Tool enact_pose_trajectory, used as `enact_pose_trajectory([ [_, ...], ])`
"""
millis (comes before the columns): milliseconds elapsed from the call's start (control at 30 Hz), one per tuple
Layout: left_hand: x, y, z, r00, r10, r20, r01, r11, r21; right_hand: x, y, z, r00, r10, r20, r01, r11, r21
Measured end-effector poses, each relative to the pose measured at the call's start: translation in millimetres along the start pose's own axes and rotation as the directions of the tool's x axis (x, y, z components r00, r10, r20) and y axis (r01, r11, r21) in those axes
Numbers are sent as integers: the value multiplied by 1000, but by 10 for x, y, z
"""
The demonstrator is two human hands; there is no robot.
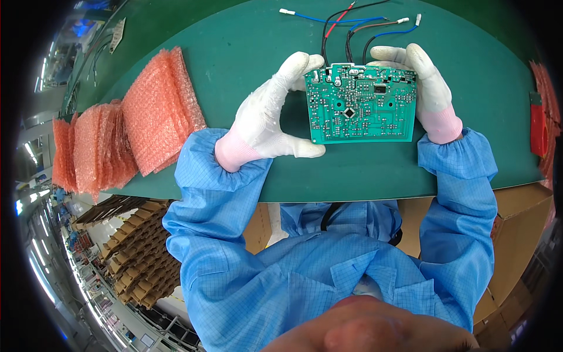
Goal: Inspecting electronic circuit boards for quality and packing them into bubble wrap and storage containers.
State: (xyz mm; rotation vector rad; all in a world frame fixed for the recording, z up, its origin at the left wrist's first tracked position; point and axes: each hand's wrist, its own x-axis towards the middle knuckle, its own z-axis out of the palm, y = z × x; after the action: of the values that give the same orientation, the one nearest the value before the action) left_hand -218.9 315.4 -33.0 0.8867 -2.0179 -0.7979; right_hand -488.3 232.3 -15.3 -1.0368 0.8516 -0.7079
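A green circuit board (369,120) is held up between my two white-gloved hands, its side covered in small soldered parts facing me. My left hand (267,111) grips the board's left edge, thumb at the lower left corner and fingers at the upper left. My right hand (427,88) closes on the right edge, its fingers near the upper right corner and partly hidden behind the board. From the board's far edge, several black, blue, red and brown wires (350,44) with white plug ends spread over the green table mat (234,58).
Stacks of pink bubble-wrap bags (161,111) lie on the table at the left. A red object (538,129) and more pink wrap stand at the right edge. Below the table are an open cardboard box (519,234) and stacked cardboard dividers (141,252).
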Motion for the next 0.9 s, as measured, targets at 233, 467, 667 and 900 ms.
enact_pose_trajectory([
  [233,5,-8,13,1000,12,27,-13,1000,24,31,20,-51,999,-9,39,8,1000,23],
  [467,-19,-1,36,1000,-25,9,25,999,47,8,19,-56,996,-67,58,67,998,6],
  [667,-18,-37,57,1000,-27,13,27,1000,-7,-16,9,-66,997,-47,68,47,999,7],
  [900,-48,-63,98,999,-37,-25,35,996,-85,-30,3,-79,994,-54,90,56,998,-16],
])
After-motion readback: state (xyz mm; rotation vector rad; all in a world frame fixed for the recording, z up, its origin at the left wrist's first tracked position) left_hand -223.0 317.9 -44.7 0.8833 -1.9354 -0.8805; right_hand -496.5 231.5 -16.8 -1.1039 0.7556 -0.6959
